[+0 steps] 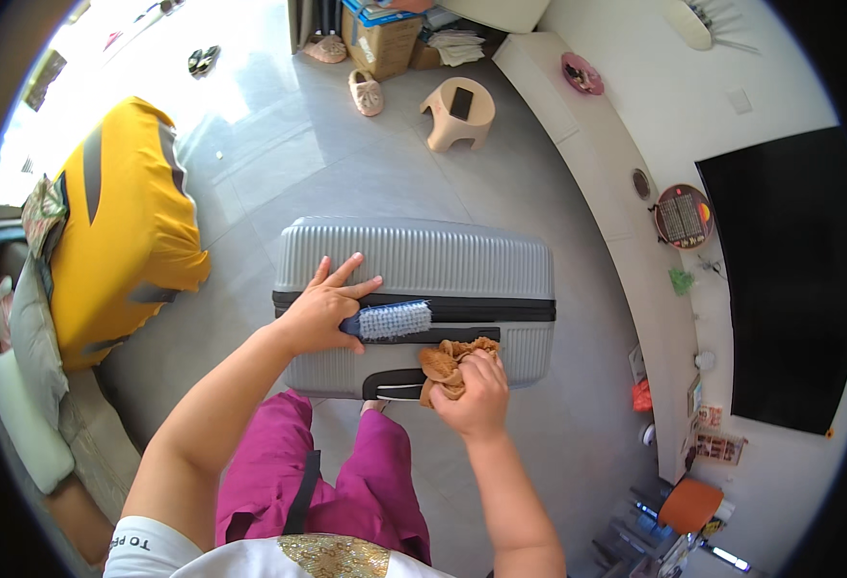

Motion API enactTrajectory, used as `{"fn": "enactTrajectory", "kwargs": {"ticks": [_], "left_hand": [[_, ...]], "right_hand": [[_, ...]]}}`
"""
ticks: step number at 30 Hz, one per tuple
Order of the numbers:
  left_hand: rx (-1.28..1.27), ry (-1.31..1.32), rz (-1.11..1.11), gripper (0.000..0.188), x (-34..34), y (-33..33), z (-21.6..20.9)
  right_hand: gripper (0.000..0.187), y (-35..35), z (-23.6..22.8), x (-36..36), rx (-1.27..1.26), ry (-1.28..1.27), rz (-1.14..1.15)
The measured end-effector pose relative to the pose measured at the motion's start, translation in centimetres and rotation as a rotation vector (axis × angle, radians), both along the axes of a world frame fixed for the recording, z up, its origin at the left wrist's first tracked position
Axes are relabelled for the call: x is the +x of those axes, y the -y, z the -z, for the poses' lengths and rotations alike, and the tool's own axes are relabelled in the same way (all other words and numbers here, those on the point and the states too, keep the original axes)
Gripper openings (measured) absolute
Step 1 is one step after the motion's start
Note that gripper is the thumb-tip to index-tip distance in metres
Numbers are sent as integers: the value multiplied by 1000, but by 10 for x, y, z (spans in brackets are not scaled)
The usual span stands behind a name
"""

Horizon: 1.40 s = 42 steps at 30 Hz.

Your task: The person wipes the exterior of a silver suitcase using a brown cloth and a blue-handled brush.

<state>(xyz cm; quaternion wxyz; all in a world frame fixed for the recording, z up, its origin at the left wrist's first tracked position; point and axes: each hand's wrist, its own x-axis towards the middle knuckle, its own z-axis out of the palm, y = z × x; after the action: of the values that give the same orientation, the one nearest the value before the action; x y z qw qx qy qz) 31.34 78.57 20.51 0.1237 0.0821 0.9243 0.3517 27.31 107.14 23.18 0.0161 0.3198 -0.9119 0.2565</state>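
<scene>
A silver-grey ribbed suitcase point(414, 255) stands in front of me, its black zipper band running across the upper face. My left hand point(325, 313) rests on the suitcase with fingers spread over the ribs. Between its thumb and forefinger it keeps a blue-handled scrub brush point(395, 320), pale bristles facing up; part of the handle is hidden by the hand. My right hand point(476, 395) is closed around a crumpled brown cloth point(448, 366), pressed against the suitcase beside its black carry handle point(392, 383).
To the left stands a yellow-covered suitcase point(130, 236) beside a seat with cushions point(33, 414). Ahead are a beige stool point(460, 111) with a phone on it, a slipper point(366, 93) and a cardboard box point(382, 43). A long white cabinet point(597, 183) lines the right wall under a television point(785, 279).
</scene>
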Motion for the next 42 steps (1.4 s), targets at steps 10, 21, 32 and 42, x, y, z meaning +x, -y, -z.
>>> {"fn": "enactTrajectory", "kwargs": {"ticks": [10,21,32,42], "left_hand": [[129,-70,-189,46,24,-13,-21],[276,314,-447,45,159,-40,-69],[-433,-136,-57,52,107,-63,-33],[-453,-154,88,54,101,-27,-22]], "right_hand": [[38,20,-13,64,-295,315,-461],[38,-118,-31,-3,-897,431,483],[30,-89,62,-59,-56,-526,429],[38,-116,68,-56,-40,-484,256]]}}
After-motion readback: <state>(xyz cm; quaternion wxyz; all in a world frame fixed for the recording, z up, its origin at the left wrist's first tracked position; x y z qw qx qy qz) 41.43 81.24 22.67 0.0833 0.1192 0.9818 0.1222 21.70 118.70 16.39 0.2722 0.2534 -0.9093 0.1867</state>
